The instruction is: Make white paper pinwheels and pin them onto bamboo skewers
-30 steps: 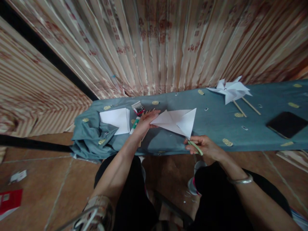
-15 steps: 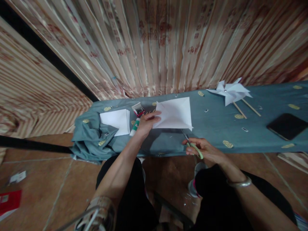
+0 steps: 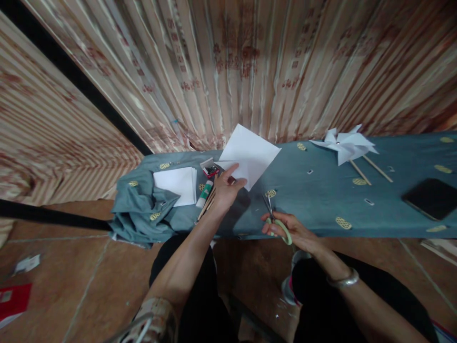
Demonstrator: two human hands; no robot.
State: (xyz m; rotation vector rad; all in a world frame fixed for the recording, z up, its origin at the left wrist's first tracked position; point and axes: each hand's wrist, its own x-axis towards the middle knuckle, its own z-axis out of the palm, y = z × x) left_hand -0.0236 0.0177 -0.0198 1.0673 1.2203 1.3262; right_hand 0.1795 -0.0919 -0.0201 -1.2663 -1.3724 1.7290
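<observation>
My left hand (image 3: pixel 227 189) grips a square sheet of white paper (image 3: pixel 249 153) by its near left side, thumb and fingers closed on it. The sheet is tilted with one corner toward the curtain, above the cloth-covered table. In my right hand (image 3: pixel 287 227) is a pair of scissors (image 3: pixel 280 225) with pale green handles. The blades are spread a little and point away from me, just below the paper and apart from it. Close to my left hand lie a green and white glue stick (image 3: pixel 204 193), several thin wooden sticks (image 3: pixel 207 204) and a small open box of pins (image 3: pixel 210 169).
A stack of white paper (image 3: pixel 175 185) lies left on the grey-blue cloth (image 3: pixel 307 200), partly under a fold. White paper pinwheels (image 3: pixel 344 144) on sticks rest at the back right. A black phone (image 3: pixel 430 197) is farther right. The pleated curtain (image 3: pixel 243 66) hangs right behind the table.
My left hand has turned the paper so that a corner points away from me. The scissors have come away from its near edge, and their blades are now spread.
</observation>
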